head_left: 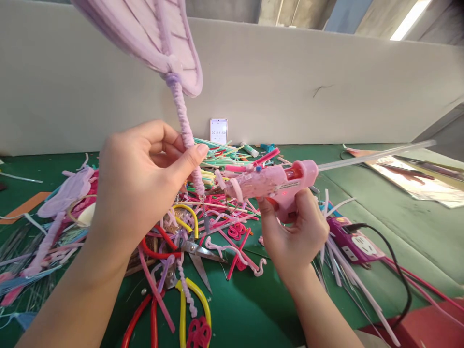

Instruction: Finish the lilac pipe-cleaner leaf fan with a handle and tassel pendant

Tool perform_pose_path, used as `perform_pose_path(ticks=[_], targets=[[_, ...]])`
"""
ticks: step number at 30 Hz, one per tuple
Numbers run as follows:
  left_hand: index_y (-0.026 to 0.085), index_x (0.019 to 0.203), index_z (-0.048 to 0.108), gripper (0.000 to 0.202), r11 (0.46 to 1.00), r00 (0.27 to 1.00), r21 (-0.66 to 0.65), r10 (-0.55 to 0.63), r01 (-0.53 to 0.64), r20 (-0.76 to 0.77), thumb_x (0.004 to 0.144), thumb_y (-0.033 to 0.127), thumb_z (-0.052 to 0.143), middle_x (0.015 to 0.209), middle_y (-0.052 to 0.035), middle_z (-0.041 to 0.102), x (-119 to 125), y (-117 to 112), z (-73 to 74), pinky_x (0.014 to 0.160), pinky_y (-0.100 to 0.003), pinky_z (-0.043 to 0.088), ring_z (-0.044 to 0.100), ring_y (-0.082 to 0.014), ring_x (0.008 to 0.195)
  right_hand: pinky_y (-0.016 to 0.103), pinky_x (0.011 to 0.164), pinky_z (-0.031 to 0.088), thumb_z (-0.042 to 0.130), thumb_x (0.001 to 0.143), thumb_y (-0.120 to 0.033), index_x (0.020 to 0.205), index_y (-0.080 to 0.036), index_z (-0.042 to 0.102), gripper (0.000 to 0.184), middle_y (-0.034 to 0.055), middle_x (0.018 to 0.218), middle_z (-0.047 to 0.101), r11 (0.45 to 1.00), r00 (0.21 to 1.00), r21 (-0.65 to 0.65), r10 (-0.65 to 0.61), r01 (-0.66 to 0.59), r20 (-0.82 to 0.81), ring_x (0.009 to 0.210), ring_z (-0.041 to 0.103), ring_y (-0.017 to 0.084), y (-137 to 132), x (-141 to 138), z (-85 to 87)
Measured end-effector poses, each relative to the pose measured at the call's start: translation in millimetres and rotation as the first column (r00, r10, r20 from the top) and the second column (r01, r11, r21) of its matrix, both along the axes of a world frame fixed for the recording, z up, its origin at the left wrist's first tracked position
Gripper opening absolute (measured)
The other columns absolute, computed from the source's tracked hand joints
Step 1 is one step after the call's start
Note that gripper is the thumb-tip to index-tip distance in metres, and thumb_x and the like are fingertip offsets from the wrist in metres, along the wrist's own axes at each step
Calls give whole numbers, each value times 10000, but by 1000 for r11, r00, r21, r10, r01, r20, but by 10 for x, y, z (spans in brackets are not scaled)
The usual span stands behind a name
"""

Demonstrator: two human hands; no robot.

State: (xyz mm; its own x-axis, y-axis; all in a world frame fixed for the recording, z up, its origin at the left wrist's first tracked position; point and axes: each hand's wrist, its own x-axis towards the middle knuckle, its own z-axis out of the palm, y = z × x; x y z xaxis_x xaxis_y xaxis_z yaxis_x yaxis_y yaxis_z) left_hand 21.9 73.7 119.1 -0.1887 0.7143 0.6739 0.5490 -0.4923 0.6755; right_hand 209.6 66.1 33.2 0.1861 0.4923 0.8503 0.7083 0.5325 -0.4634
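My left hand point(145, 169) pinches the stem of a lilac fan-shaped craft piece point(181, 96) between thumb and fingers. Fuzzy pipe cleaner winds round that stem, and the broad ribbed panel rises above, cut off by the top edge. In my right hand point(295, 232) is a pink hot glue gun point(261, 181), its nozzle facing left near the lower end of the stem. A long clear glue stick point(377, 155) juts from its back. Whether nozzle and stem touch, I cannot tell. Scissors point(199, 249) and pliers point(170, 278) lie below my hands.
Pink, lilac and green pipe cleaners point(221, 154) pile up mid-table. A phone point(219, 130) showing a timer leans against the pale partition point(290, 87). At right lies a purple power block point(353, 241) with a black cable. Another lilac piece point(68, 193) rests at left.
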Motion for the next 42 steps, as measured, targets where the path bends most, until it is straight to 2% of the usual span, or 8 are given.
perform_pose_path(ticks=[9,14,18,22,26,31,37,42], targets=[[162,640,677,157,982,958,-41,-172,186,229,719,214,802,524,32,635,-48,49,9,354,-153,491,594,-88,387,251,453,286,646,813,-312,630,-249,302,395,-66,561,356,982,999,-189,2,-12,-52,478,330,110,55,-7,15],[174,611,670,187,986,966,-78,-126,147,226,676,256,825,495,28,629,-80,44,24,305,-156,439,566,-97,353,270,501,329,625,807,-444,618,-231,430,345,-24,582,476,773,983,-625,11,109,185,502,422,144,294,128,-109],[181,612,656,203,989,975,-71,-111,127,194,685,273,821,490,26,632,-84,15,38,315,-173,458,592,-120,359,326,622,431,615,855,-429,789,-157,608,280,99,762,634,642,924,-720,45,264,379,704,598,243,389,204,-247],[188,588,638,214,988,985,-108,-96,112,143,691,274,804,468,14,630,-117,-5,35,326,-187,458,595,-132,362,455,793,478,622,885,-394,1102,-53,635,404,244,1081,638,737,913,-602,-51,309,406,1004,604,365,275,127,-186],[192,591,636,214,955,982,-267,-89,132,167,664,297,808,488,-10,650,-150,-18,80,324,-208,448,587,-142,369,421,842,523,605,927,-318,1227,-158,606,340,147,1116,640,973,945,-225,126,-57,303,1032,614,275,74,-50,47],[171,524,633,198,784,906,-502,-176,365,385,675,207,755,434,-9,585,-107,-13,249,342,-193,411,519,-100,348,371,830,548,660,899,-189,1213,-213,599,321,94,1033,649,924,870,102,303,-368,389,966,620,220,2,-207,351],[177,512,645,200,587,861,-630,-327,509,391,675,240,743,424,4,538,-73,-47,439,362,-217,403,493,-100,348,450,1048,482,588,937,-198,1353,-170,528,421,132,1336,603,911,794,64,319,-407,518,1282,509,268,285,-219,600],[208,457,569,308,491,837,-691,-432,531,336,696,277,750,359,24,490,-60,-158,549,363,-226,414,561,-150,363,457,1077,461,463,953,-89,1157,-213,673,317,29,1142,746,899,772,123,283,-420,570,1241,593,234,381,-186,633]])
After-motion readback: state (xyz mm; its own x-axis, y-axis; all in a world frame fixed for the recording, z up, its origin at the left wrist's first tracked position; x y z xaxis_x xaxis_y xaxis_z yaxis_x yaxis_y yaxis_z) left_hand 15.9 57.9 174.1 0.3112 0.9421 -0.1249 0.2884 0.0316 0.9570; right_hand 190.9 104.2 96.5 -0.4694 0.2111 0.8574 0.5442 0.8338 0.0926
